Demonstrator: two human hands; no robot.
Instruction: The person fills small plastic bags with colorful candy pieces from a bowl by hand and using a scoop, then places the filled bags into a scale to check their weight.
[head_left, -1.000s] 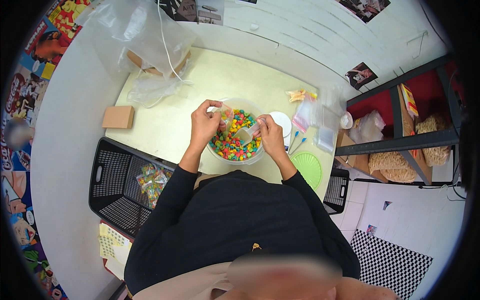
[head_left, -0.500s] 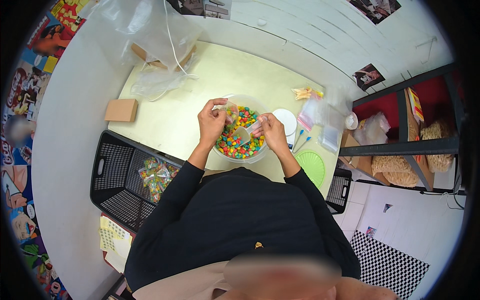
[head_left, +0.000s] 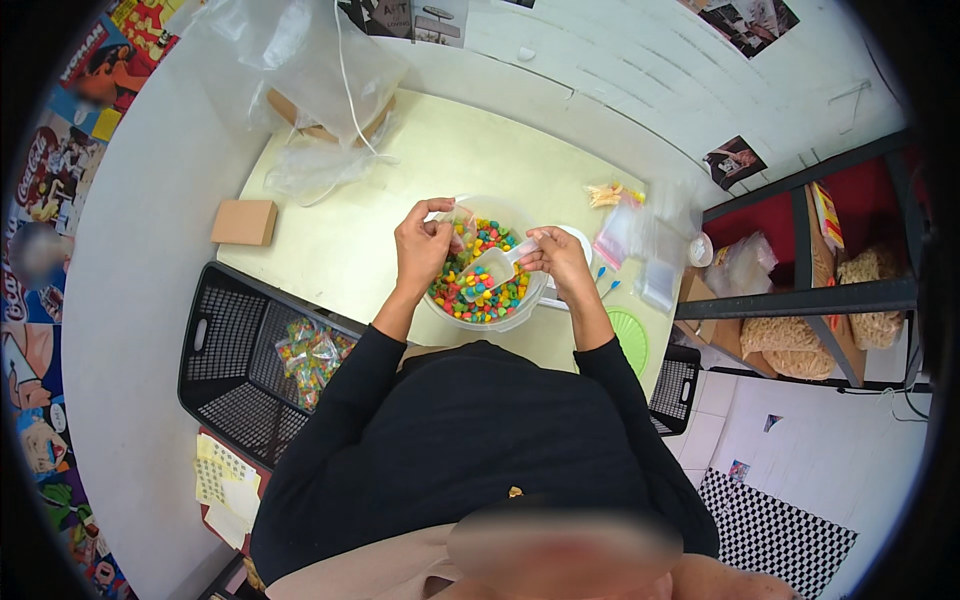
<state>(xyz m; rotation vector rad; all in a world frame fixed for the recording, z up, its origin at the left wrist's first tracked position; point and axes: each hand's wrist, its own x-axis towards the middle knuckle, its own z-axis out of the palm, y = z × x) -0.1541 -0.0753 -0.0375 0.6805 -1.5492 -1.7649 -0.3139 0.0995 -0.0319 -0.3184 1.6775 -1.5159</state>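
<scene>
A translucent round tub (head_left: 512, 322) holds many small, brightly coloured candies (head_left: 486, 306) in red, yellow, green and blue. Over its left side, my left hand (head_left: 422, 248) pinches a small clear plastic bag (head_left: 464, 226), with a few candies showing inside. My right hand (head_left: 558, 258) grips the handle of a translucent scoop (head_left: 490, 268). The scoop's bowl hangs over the candies, close to the bag, with some candies visible in or through it.
A black crate (head_left: 225, 340) with filled candy bags (head_left: 312, 360) stands at left. On the table are a brown box (head_left: 244, 222), a green lid (head_left: 628, 342), blue-tipped tools (head_left: 608, 287) and clear bags (head_left: 655, 275). Shelves (head_left: 800, 295) stand at right.
My right hand has shifted slightly to the right with the scoop, whose bowl is now turned differently. My left hand keeps the bag in nearly the same place.
</scene>
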